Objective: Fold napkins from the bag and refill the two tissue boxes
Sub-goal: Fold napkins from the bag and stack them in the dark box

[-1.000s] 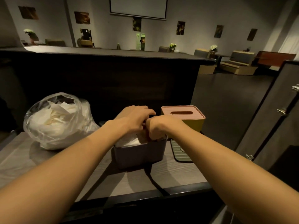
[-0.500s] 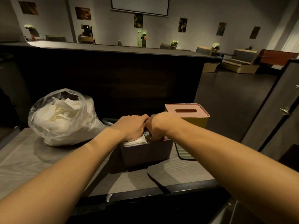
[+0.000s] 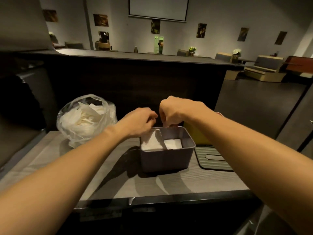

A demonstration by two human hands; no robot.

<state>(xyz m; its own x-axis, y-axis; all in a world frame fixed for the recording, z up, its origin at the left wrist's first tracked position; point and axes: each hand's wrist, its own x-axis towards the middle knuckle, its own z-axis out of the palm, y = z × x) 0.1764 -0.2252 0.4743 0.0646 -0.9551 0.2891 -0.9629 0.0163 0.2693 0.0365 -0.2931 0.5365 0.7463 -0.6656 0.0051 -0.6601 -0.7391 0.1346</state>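
Note:
An open grey tissue box [image 3: 166, 158] stands mid-table with white folded napkins [image 3: 151, 143] in its left compartment and a lower stack [image 3: 173, 144] in its right one. My left hand [image 3: 137, 122] hovers over the box's back left corner, fingers curled, with nothing seen in them. Just above the back rim is my right hand [image 3: 171, 112], fingers curled downward, also with nothing visible in them. A clear plastic bag of loose napkins [image 3: 84, 119] sits to the left. The second box, yellow [image 3: 194, 134], is mostly hidden behind my right forearm.
A grey ribbed lid [image 3: 213, 157] with a slot lies flat to the right of the open box. A dark counter wall [image 3: 135, 85] rises right behind the table. The table's front edge [image 3: 169, 198] is close to me.
Both hands have come up out of the grey box, where they were pressing down together. The napkins in both compartments now show. The view has shifted left.

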